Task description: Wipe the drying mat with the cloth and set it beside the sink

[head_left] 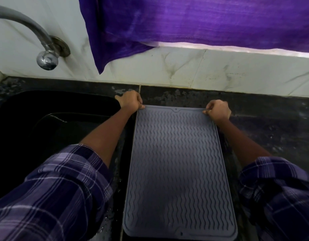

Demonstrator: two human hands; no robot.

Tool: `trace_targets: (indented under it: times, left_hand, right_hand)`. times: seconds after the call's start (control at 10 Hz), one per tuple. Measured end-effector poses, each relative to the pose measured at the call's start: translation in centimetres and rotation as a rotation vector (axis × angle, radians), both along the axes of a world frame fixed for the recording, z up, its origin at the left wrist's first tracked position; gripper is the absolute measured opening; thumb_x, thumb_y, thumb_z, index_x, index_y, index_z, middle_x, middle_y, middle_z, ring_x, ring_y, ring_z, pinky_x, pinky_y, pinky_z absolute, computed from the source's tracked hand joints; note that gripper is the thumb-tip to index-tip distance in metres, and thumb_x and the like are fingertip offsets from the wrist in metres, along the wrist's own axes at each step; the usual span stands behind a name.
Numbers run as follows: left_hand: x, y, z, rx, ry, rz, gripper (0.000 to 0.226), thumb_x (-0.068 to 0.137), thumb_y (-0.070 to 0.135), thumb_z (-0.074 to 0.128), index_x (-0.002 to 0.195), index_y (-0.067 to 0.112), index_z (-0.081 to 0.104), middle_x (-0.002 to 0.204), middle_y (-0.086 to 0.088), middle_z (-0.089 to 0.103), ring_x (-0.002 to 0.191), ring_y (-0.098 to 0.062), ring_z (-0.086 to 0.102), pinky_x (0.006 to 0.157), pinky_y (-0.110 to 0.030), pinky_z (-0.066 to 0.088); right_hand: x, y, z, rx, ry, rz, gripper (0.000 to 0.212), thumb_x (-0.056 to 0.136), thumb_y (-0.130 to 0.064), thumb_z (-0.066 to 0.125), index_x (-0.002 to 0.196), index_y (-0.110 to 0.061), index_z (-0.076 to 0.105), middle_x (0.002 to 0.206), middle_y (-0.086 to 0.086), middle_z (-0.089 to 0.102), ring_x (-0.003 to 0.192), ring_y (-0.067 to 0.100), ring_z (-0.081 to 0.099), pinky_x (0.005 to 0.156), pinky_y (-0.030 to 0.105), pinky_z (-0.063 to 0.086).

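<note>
Sleeves of purple plaid fill the lower corners of the frame, forearms reaching up toward the centre. Between them a grey ribbed drying mat (178,164) lies lengthwise on the dark bench (271,119), just right of the black sink (54,122). The left hand (131,101) pinches its far left corner, the right hand (218,110) its far right corner, each grip clamped, likely to square it in place. No cloth for wiping shows. A tap (46,54) and purple curtain (193,23) sit at the top.

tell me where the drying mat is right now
In the head view the drying mat lies on the dark counter just right of the sink, both hands pinching its far corners.
</note>
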State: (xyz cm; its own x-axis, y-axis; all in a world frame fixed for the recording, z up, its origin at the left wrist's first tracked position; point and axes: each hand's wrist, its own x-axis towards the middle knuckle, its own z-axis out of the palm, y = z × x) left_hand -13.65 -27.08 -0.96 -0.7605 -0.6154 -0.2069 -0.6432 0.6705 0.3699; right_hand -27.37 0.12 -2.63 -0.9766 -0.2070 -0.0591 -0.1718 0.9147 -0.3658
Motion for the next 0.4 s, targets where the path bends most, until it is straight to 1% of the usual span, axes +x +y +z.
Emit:
trace_targets:
  times: [0.1, 0.2, 0.3, 0.4]
  left_hand:
    - [1.5, -0.4, 0.1, -0.017, 0.1, -0.03, 0.025, 0.071, 0.03, 0.08, 0.091, 0.02, 0.07, 0.096, 0.0, 0.074, 0.103, -0.02, 0.064, 0.102, -0.044, 0.027]
    - [4.1, -0.2, 0.3, -0.103, 0.112, -0.11, 0.028, 0.07, 0.035, 0.08, 0.092, 0.023, 0.069, 0.095, 0.003, 0.073, 0.104, -0.019, 0.061, 0.098, -0.043, 0.029]
    - [7.8, 0.4, 0.0, -0.152, 0.129, -0.159, 0.026, 0.072, 0.036, 0.078, 0.092, 0.024, 0.068, 0.093, 0.004, 0.073, 0.109, -0.019, 0.056, 0.095, -0.042, 0.03]
    - [12.3, 2.1, -0.2, -0.119, 0.13, -0.156, 0.023, 0.073, 0.033, 0.077, 0.093, 0.023, 0.068, 0.094, 0.004, 0.072, 0.109, -0.018, 0.055, 0.094, -0.041, 0.03]
  right_hand:
    - [0.5, 0.0, 0.3, 0.022, 0.056, 0.037, 0.026, 0.083, -0.016, 0.07, 0.107, -0.008, 0.065, 0.116, 0.018, 0.061, 0.118, 0.033, 0.049, 0.089, 0.043, 0.048]
    - [2.5, 1.0, 0.3, 0.01, 0.123, 0.055, 0.033, 0.086, -0.015, 0.062, 0.118, -0.007, 0.059, 0.119, 0.021, 0.058, 0.119, 0.037, 0.047, 0.088, 0.045, 0.048]
    - [5.7, 2.9, 0.1, -0.033, 0.142, 0.09, 0.035, 0.088, -0.019, 0.061, 0.119, -0.003, 0.056, 0.116, 0.024, 0.058, 0.115, 0.038, 0.048, 0.086, 0.045, 0.048]
    - [9.6, 5.6, 0.0, -0.034, 0.098, 0.102, 0.035, 0.088, -0.019, 0.061, 0.119, -0.002, 0.057, 0.113, 0.025, 0.06, 0.112, 0.038, 0.052, 0.09, 0.044, 0.047]
